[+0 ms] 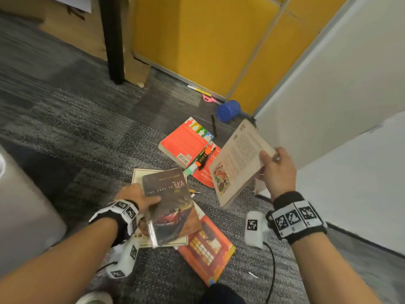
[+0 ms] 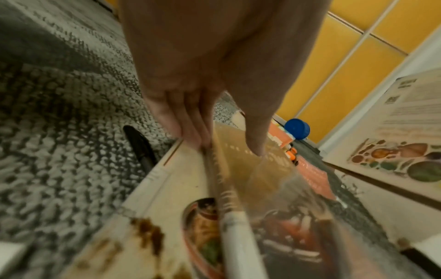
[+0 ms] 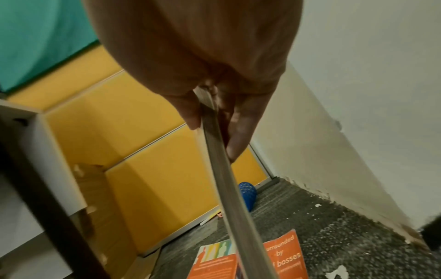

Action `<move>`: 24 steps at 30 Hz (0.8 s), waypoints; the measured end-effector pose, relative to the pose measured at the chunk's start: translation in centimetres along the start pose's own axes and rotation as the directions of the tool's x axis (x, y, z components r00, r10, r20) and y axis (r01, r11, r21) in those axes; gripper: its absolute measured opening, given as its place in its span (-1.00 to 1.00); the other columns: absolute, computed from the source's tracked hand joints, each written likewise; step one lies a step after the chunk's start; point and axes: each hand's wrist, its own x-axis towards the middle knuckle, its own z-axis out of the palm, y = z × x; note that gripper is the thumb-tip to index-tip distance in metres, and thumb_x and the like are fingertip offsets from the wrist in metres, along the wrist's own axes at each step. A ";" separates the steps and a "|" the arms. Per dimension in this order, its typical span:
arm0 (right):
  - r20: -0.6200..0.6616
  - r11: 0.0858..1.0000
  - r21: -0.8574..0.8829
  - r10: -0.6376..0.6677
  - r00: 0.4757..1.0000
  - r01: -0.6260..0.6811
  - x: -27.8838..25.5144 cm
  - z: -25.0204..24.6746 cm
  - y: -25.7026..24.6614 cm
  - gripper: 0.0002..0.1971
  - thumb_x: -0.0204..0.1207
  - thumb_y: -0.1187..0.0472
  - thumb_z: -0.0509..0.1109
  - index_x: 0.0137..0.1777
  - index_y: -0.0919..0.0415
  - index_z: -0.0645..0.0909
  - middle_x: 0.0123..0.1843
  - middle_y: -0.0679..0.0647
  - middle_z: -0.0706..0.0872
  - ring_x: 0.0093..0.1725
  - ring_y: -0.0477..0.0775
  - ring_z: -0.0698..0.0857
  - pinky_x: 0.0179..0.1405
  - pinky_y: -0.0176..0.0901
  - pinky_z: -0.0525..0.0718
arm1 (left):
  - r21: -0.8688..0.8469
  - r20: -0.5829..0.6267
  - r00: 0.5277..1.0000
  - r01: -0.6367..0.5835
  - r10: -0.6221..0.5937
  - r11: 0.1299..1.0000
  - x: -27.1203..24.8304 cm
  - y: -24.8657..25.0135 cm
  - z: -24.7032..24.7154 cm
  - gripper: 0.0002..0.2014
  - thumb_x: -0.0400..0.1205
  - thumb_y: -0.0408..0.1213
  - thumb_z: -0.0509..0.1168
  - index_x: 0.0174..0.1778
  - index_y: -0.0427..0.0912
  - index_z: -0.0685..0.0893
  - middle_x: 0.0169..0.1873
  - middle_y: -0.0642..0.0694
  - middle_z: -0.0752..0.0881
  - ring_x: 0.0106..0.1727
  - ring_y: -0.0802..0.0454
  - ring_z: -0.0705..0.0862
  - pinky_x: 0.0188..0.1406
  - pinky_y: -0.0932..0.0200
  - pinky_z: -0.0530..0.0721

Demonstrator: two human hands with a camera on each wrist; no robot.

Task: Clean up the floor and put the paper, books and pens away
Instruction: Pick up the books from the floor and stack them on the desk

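My left hand (image 1: 140, 199) grips a dark paperback, "The Keys to Tulsa" (image 1: 171, 207), thumb on its cover (image 2: 260, 181), tilted above a cream cookbook (image 1: 140, 174) on the carpet. My right hand (image 1: 277, 167) pinches a beige book with vegetable pictures (image 1: 237, 161) by its edge (image 3: 214, 143), raised off the floor. Two orange books (image 1: 186, 141) (image 1: 208, 172) lie further off, with an orange marker (image 1: 202, 157) on them. An orange-red book (image 1: 206, 249) lies near my feet. A black pen (image 1: 213, 126) lies by the blue cup.
A blue pen cup (image 1: 229, 110) lies on its side by the yellow partition (image 1: 208, 40). Pink scissors (image 1: 208, 98) and a yellow-white pen (image 1: 198, 89) rest along the partition's base. A black table leg (image 1: 114, 40) and cardboard stand at the back. White wall at right.
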 end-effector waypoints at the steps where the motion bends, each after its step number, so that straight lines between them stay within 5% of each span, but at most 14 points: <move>1: 0.010 0.999 -0.015 -0.043 0.999 0.043 -0.5 0.3 -0.5 -0.89 0.59 0.09 0.34 0.00 0.09 0.52 -0.07 0.19 0.73 -0.14 0.20 0.78 -0.20 0.10 0.83 | -0.040 0.033 0.999 -0.012 0.014 0.999 0.0 0.3 0.4 -0.27 0.38 0.36 0.41 0.18 -0.22 0.62 0.19 -0.20 0.70 0.23 -0.17 0.67 0.19 0.09 0.64; 3: 0.058 0.989 -0.045 -0.141 0.988 0.144 -1.7 1.1 -2.0 -0.92 0.63 0.16 0.35 0.02 0.12 0.51 -0.16 0.19 0.71 -0.20 0.13 0.73 -0.25 -0.11 0.76 | -0.028 0.053 0.998 0.034 -0.033 0.999 -0.2 1.1 1.9 -0.05 0.27 0.46 0.40 0.36 -0.24 0.53 0.30 -0.21 0.61 0.32 -0.19 0.60 0.24 0.04 0.63; 7: 0.160 0.894 -0.102 -0.418 0.894 0.436 -3.3 3.3 -3.1 -0.89 0.67 0.08 0.31 0.07 0.09 0.56 -0.28 0.04 0.68 -0.28 0.15 0.68 -0.33 0.04 0.65 | 0.019 0.037 0.987 0.153 -0.153 0.988 -0.1 1.8 4.2 0.23 0.12 0.34 0.58 0.51 -0.36 0.20 0.32 -0.24 0.40 0.28 -0.18 0.56 -0.03 0.13 0.66; 9: 0.208 0.811 -0.126 -0.542 0.814 0.572 -3.9 4.7 -3.0 -0.87 0.68 0.06 0.30 0.08 0.09 0.57 -0.33 0.00 0.66 -0.36 0.06 0.64 -0.39 0.00 0.63 | -0.026 0.050 0.981 0.188 -0.186 0.982 0.3 1.3 3.5 0.20 0.17 0.24 0.62 0.51 -0.41 0.20 0.36 -0.26 0.42 0.34 -0.13 0.59 0.12 0.17 0.68; 11: 0.239 0.754 -0.138 -0.604 0.761 0.642 -4.7 5.9 -3.2 -0.85 0.69 0.07 0.28 0.11 0.11 0.59 -0.34 0.08 0.68 -0.37 0.09 0.64 -0.38 0.04 0.63 | -0.074 0.034 0.984 0.180 -0.178 0.981 1.1 0.7 2.5 -0.09 0.36 0.04 0.59 0.48 -0.41 0.38 0.37 -0.29 0.52 0.35 -0.13 0.62 0.24 0.14 0.67; 13: 0.232 0.750 -0.120 -0.616 0.753 0.650 -5.1 6.8 -3.8 -0.84 0.69 0.08 0.28 0.14 0.13 0.60 -0.34 0.12 0.70 -0.35 0.11 0.67 -0.35 0.06 0.65 | -0.090 0.009 0.988 0.152 -0.151 0.984 1.3 0.0 1.3 -0.48 0.49 -0.14 0.47 0.29 -0.35 0.59 0.27 -0.28 0.66 0.28 -0.18 0.67 0.18 0.10 0.69; 14: 0.224 0.761 -0.115 -0.607 0.763 0.639 -5.2 7.2 -4.1 -0.84 0.69 0.10 0.29 0.13 0.14 0.61 -0.34 0.11 0.70 -0.35 0.11 0.67 -0.34 0.06 0.65 | -0.080 -0.012 0.991 0.134 -0.135 0.988 1.4 -0.1 1.0 -0.51 0.50 -0.11 0.46 0.26 -0.33 0.61 0.25 -0.25 0.69 0.27 -0.19 0.68 0.15 0.10 0.69; 16: 0.223 0.765 -0.109 -0.604 0.765 0.635 -5.0 7.9 -4.8 -0.86 0.68 0.11 0.31 0.10 0.16 0.61 -0.36 0.08 0.69 -0.36 0.09 0.65 -0.34 0.04 0.63 | -0.090 -0.008 0.992 0.127 -0.128 0.988 1.1 0.4 1.0 -0.34 0.45 0.06 0.51 0.33 -0.32 0.55 0.29 -0.22 0.64 0.31 -0.17 0.64 0.21 0.09 0.66; 21: 0.308 0.638 -0.167 -0.691 0.654 0.752 -3.6 8.0 -6.8 -0.86 0.67 0.10 0.31 0.06 0.14 0.62 -0.26 0.01 0.65 -0.30 0.04 0.57 -0.31 -0.02 0.57 | -0.022 0.007 0.996 0.086 -0.086 0.996 -0.1 3.8 3.7 -0.06 0.42 0.31 0.42 0.53 -0.31 0.37 0.43 -0.24 0.50 0.44 -0.17 0.53 0.39 0.02 0.55; 24: 0.407 0.464 -0.368 -0.698 0.588 0.806 -2.1 7.7 -7.7 -0.79 0.66 -0.02 0.28 0.05 0.10 0.61 -0.03 -0.04 0.61 -0.06 0.06 0.51 -0.19 -0.03 0.54 | -0.014 0.088 0.993 0.081 -0.079 0.997 -0.1 3.8 4.1 -0.22 0.42 0.17 0.51 0.41 -0.29 0.54 0.31 -0.20 0.64 0.31 -0.12 0.65 0.26 0.06 0.66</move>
